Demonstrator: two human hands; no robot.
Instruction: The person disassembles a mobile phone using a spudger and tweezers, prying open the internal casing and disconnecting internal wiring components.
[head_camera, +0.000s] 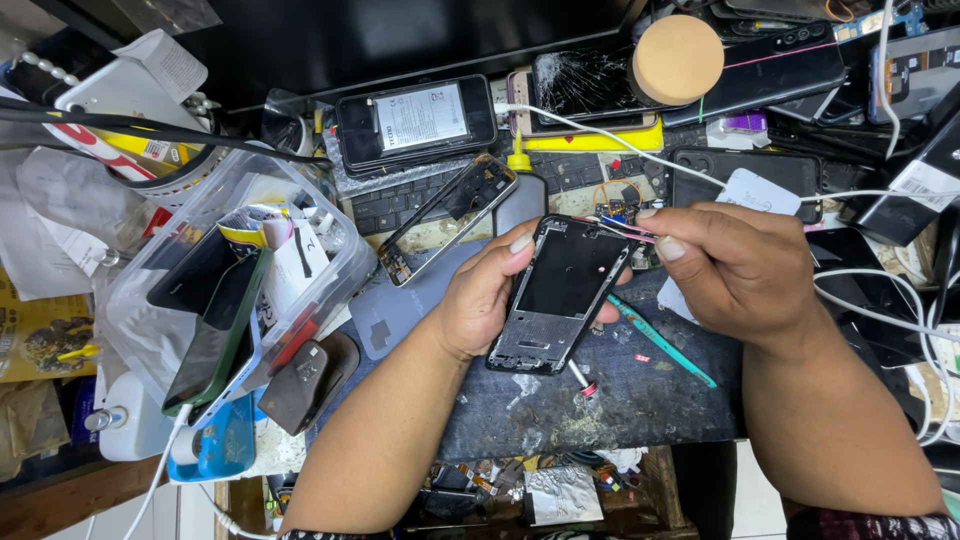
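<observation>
Fingers (522, 243) of left hand (478, 303) wrapped round stripped phone frame (560, 295), tilted above dark work mat (640, 395) | right hand (738, 268) fingers pinched on thin pink strip (632, 229) at frame's top corner | teal pry tool (660, 342) on mat, just beside frame | clear plastic tub (180, 250) of phones left on bench.

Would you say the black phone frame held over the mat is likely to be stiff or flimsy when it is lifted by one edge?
The phone frame is probably light: it looks like a stripped shell, and the left hand props it by the edges alone. It may flex somewhat, since its side rails look thin. The thin pink strip pinched by the right hand at its top corner looks floppy and delicate.
</observation>
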